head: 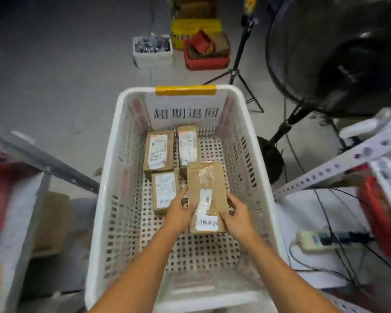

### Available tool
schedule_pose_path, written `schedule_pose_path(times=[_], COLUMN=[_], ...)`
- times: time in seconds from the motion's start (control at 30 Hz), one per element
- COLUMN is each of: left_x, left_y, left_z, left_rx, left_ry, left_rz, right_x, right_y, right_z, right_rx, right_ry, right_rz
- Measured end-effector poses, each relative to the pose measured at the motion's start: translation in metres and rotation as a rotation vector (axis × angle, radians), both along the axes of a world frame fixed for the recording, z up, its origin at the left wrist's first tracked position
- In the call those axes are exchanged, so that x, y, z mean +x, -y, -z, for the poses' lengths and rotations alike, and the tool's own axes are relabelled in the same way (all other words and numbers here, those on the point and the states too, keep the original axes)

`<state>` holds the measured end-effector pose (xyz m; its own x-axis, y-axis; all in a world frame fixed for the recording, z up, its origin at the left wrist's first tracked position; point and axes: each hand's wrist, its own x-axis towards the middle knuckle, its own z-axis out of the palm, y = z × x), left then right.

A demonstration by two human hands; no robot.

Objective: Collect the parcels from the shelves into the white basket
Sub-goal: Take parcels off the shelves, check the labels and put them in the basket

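I have both forearms extended toward 12 o'clock; left hand (180, 211) grips the parcel (215, 177) at 9 o'clock, right hand (236, 215) at 3.

We see a white perforated plastic basket (246, 141), smooth, its far rim wrapped in glossy yellow tape (185, 90). The large brown cardboard parcel (219, 188) looks matt, crossed by shiny clear tape (204, 173), with white paper labels (207, 222). We take the grey floor (54, 64) for rough matt concrete and the white slotted shelf rail (348, 163) for painted metal
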<state>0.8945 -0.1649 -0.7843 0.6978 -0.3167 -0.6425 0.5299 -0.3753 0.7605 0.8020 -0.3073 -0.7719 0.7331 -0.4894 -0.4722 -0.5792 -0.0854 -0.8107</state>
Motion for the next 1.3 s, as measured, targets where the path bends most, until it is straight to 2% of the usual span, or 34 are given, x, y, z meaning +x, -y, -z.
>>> schedule_pose_path(times=[0.2, 0.37, 0.77, 0.93, 1.07, 1.2, 1.3], left_x=[-0.002, 0.007, 0.018, 0.027, 0.036, 0.05, 0.062], left_y=[0.021, 0.012, -0.002, -0.014, -0.024, -0.027, -0.024], left_z=[0.086, 0.133, 0.156, 0.131, 0.081, 0.005, -0.064], left_rx=[-0.021, 0.058, 0.202, 0.332, 0.4, 0.409, 0.416], left_ry=[-0.154, -0.12, -0.027, -0.037, -0.03, 0.073, 0.236], left_rz=[-0.125, -0.086, 0.02, 0.065, 0.248, 0.444, 0.582], right_x=[0.009, 0.024, 0.039, 0.046, 0.052, 0.052, 0.044], right_y=[0.019, 0.016, 0.004, 0.005, 0.009, 0.012, 0.014], right_z=[0.084, 0.124, 0.157, 0.129, 0.072, -0.014, -0.089], right_rx=[0.021, 0.058, 0.051, 0.02, -0.043, -0.125, -0.208], right_ry=[-0.11, -0.149, -0.226, -0.31, -0.388, -0.402, -0.388], right_rz=[-0.021, -0.076, -0.096, -0.17, -0.229, -0.255, -0.247])
